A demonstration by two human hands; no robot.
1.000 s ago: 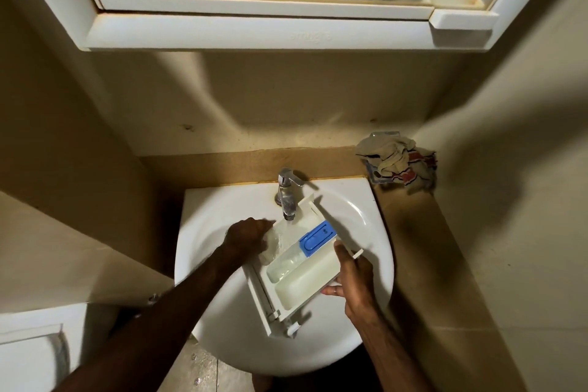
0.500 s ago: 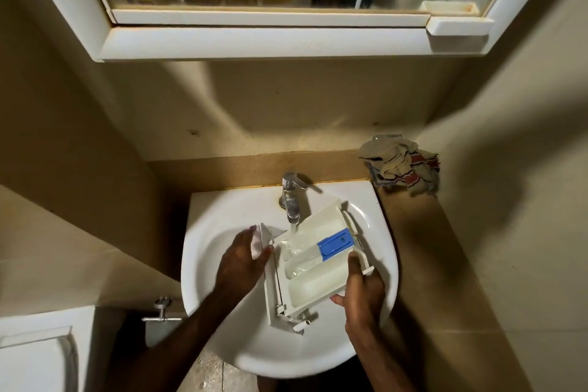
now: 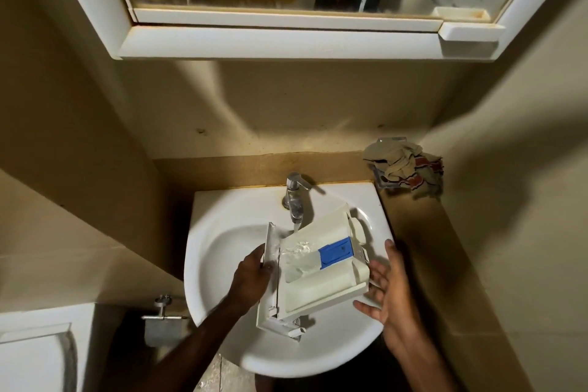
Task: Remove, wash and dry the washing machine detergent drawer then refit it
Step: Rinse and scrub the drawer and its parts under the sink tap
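I had swung the drawer (image 3: 321, 267) round under the tap (image 3: 295, 197); it sat over the basin (image 3: 222, 264), water hitting its middle compartment. My left hand (image 3: 251, 277) gripped its front panel; my right hand (image 3: 386, 289) had let go, fingers spread alongside. Rinsing went on.

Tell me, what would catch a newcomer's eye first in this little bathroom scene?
Most striking is the white detergent drawer with its blue insert, held over the round white sink while water from the tap runs into it. The left hand grips its front panel; the right hand is spread open at its other end. A crumpled cloth sits on the ledge in the far right corner.
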